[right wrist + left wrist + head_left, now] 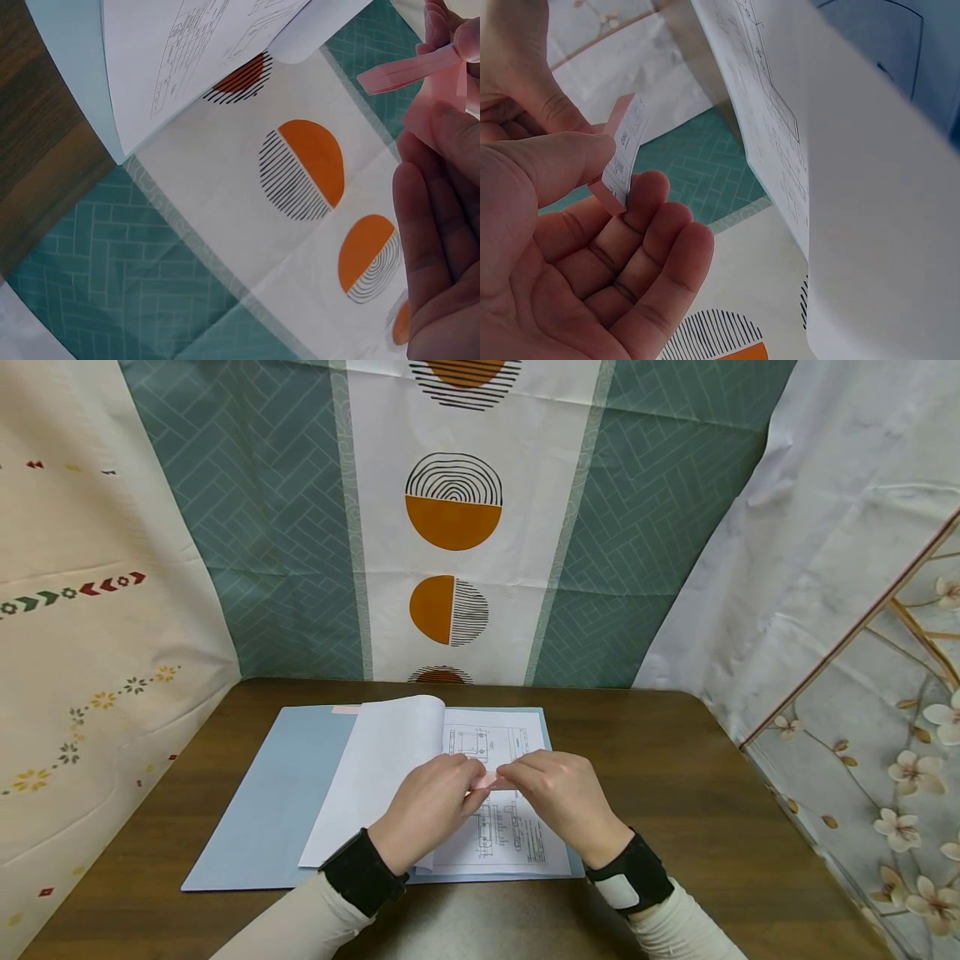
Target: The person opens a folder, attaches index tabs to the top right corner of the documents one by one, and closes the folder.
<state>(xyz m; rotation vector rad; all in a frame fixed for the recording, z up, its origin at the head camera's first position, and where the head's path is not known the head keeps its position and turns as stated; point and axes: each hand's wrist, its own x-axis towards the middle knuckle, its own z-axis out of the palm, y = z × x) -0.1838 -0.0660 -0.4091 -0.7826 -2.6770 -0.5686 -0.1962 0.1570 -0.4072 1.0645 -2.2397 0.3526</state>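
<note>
Just above the printed sheet [502, 852], the pink paper [491, 782] sits between both hands, at three o'clock from the left hand [435, 797] and nine o'clock from the right hand [562, 793]. Narrowly closed, the left thumb and fingers pinch one end; the right ones pinch the other. Toward ten o'clock from the left hand lies a turned white page [375, 768].

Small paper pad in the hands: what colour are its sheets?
The sheets are pink, clearest in the right wrist view.

Paper slip [405, 73] pink. Folder [262, 810] light blue; printed page [517, 822] white with black line drawings. Desk [637, 760] dark brown, wood-grained.
</note>
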